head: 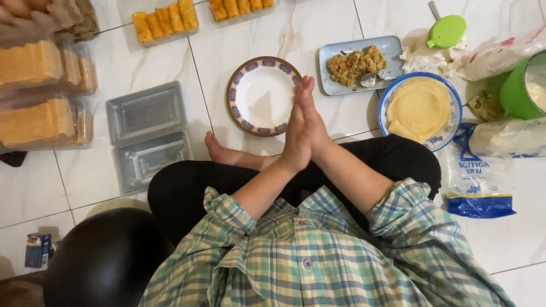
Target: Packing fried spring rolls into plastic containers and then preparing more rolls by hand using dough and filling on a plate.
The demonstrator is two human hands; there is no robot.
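Head view: I sit cross-legged on the tiled floor (142, 74). My left hand (296, 133) and right hand (311, 128) are pressed flat together, palm to palm, holding nothing, just above the near rim of the empty patterned plate (261, 95).

Right of it: a grey tray of crumbly filling (355, 63) with a spoon (371, 79), then a blue-rimmed bowl stacked with pale wrappers (420, 108).

Judged progress: finished golden rolls (165, 21) already sit in packs at the far edge. Filling and wrappers remain, the plate is bare, and two clear clamshell boxes (148, 133) at my left lie open and unfilled. Some done, more left.
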